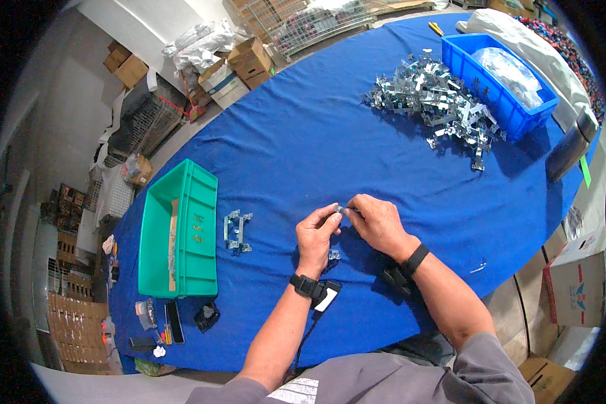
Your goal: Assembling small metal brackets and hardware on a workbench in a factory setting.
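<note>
My left hand (313, 237) pinches a small metal part (339, 209) between thumb and fingertips near the middle of the table. Meeting it from the right, my right hand (384, 223) has its fingers closed at the same part; whether it grips a second piece is too small to make out. Beside my left wrist lies a small metal bracket (334, 254) on the blue cloth (283, 161). Farther left, several joined metal brackets (236, 231) rest next to a green crate (198, 249).
At the far right a heap of metal brackets (438, 97) lies against a blue crate (498, 94) holding clear plastic bags. A dark bottle (572, 145) stands near the right edge. A phone-like black slab (174, 322) and small items lie at the near left.
</note>
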Motion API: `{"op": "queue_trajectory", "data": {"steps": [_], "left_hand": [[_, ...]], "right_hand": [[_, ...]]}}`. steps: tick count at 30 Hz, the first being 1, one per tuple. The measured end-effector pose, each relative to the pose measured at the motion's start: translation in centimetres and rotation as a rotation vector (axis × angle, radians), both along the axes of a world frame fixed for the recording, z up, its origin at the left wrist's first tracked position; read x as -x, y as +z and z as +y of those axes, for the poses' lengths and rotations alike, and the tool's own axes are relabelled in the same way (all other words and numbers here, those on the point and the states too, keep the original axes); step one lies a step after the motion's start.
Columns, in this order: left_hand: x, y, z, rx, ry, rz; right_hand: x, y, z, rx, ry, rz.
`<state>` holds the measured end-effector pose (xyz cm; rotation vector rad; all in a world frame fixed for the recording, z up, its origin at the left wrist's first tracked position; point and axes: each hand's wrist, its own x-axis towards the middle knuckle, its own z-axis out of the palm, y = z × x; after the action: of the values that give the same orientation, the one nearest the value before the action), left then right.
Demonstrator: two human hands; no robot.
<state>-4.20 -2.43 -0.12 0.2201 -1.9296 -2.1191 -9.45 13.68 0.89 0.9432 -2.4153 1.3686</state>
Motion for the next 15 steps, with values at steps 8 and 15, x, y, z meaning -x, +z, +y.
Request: {"op": "queue_trajectory", "data": {"steps": [8,15], "left_hand": [[-0.13,0.01,0.12,-0.003,-0.008,-0.024],[-0.10,-0.23,0.02,0.011,-0.030,-0.032]], "right_hand": [[0.14,-0.52,-0.18,0.003,-0.032,0.021],[-0.01,0.33,0.11,-0.122,-0.058,-0.084]]}}
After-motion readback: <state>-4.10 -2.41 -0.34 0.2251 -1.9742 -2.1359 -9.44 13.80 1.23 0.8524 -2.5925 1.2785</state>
